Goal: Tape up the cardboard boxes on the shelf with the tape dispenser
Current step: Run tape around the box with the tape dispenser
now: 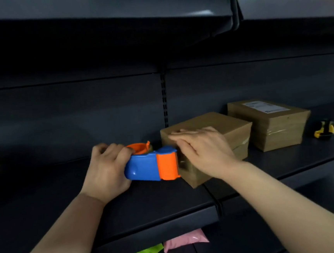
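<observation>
Blue-and-orange tape dispenser (152,165), gripped in the left hand (107,168), meets the side of the cardboard box (208,149) on the shelf (148,200); the right hand (202,149) lies flat, fingers straight, on it.

cardboard box (212,120) front: partly behind right hand (202,149) | label (265,106) text: too small | yellow-black object (324,130): blurred

My left hand (105,168) is gripping the tape dispenser (151,166): smooth, glossy plastic. My right hand (202,149) is resting flat on the near box (233,128): matt cardboard. The shelf (148,204) is showing matt, metal-looking dark paint.
</observation>
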